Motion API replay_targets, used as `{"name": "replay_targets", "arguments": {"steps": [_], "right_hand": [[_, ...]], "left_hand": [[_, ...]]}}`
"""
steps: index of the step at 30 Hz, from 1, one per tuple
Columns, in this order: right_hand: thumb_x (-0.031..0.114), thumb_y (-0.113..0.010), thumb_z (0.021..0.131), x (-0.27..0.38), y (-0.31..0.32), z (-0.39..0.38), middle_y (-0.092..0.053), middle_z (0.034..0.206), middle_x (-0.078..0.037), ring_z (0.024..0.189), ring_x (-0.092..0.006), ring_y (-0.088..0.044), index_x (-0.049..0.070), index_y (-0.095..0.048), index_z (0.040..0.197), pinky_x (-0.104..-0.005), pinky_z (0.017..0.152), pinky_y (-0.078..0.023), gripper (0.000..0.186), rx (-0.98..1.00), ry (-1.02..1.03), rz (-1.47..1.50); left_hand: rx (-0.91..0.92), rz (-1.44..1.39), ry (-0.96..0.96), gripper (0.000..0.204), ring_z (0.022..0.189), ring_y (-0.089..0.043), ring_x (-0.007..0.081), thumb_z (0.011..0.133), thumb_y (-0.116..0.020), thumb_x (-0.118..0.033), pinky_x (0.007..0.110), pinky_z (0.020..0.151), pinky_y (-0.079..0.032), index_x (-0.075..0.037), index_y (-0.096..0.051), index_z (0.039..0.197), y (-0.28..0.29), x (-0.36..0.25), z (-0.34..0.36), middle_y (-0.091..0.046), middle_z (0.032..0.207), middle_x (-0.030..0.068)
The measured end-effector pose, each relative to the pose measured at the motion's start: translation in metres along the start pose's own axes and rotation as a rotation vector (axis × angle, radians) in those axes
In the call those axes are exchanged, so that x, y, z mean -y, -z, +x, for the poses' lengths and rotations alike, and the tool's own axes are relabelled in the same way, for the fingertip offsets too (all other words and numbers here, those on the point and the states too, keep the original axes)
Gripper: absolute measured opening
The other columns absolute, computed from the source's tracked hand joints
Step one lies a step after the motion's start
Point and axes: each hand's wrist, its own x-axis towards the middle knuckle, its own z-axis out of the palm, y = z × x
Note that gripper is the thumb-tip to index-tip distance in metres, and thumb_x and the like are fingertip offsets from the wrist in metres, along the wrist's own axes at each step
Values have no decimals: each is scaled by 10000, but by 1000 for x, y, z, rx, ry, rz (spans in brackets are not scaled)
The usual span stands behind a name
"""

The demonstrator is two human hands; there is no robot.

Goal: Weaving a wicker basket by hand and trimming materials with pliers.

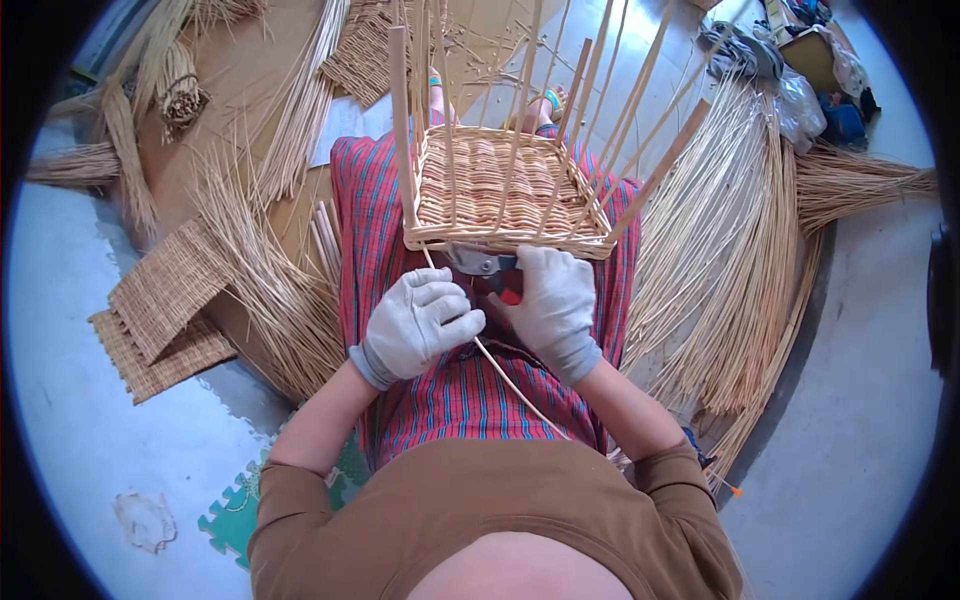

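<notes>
A partly woven wicker basket [500, 185] rests on my lap, over a red and blue plaid cloth [365, 200]. Its upright stakes rise away from me, with thicker posts at the corners. White work gloves cover both hands. My left hand [425, 318] is closed round a thin cane strand [510, 380], which runs from the basket's near edge down toward my waist. In my right hand [553, 305] are pruning shears [480, 263] with red and black handles. Their metal blades lie just under the basket's near edge; whether they touch a strand is hard to make out.
Bundles of long cane [720, 270] spread over the floor on the right, and more cane [270, 290] lies on the left. Two woven panels [170, 290] overlap at far left, another woven panel [365, 50] lies beyond the basket. A green foam mat [235, 515] shows at lower left.
</notes>
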Motion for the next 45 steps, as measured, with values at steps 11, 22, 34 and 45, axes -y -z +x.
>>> {"name": "replay_targets", "arguments": {"steps": [11,22,34,45], "right_hand": [[441,-854,673,30,-30,11,-610,918,-93,894,-294,-618,109,-550,1021,-458,798,-437,569,100,-130,-95],[379,-874,698,-18,-8,-1,-661,816,-61,742,-288,-667,120,-593,980,-426,693,-485,475,178,205,154],[250,-642,1012,-207,-33,-126,-550,707,16,546,-96,-510,88,-602,1008,-267,499,-440,167,-401,-1180,1279],[454,-591,872,-221,-218,-278,-741,958,-228,973,-395,-710,34,-724,1019,-439,877,-525,464,450,-1439,738]], "left_hand": [[-216,37,76,328,960,-680,199,769,-666,-138,387,757,-467,-201,-729,1085,-2,-2,-3,-699,999,-37],[-69,292,225,335,831,-638,191,802,-677,-125,360,690,-478,-111,-696,1136,30,9,-63,-638,981,16],[-497,279,1784,669,1304,-572,344,955,-679,-88,394,1069,-493,19,-358,1532,-6,82,-269,-491,1504,234],[-26,-608,638,756,913,-687,171,972,-646,-1,276,789,-566,-27,-242,1611,-124,-52,138,-428,1545,194]]}}
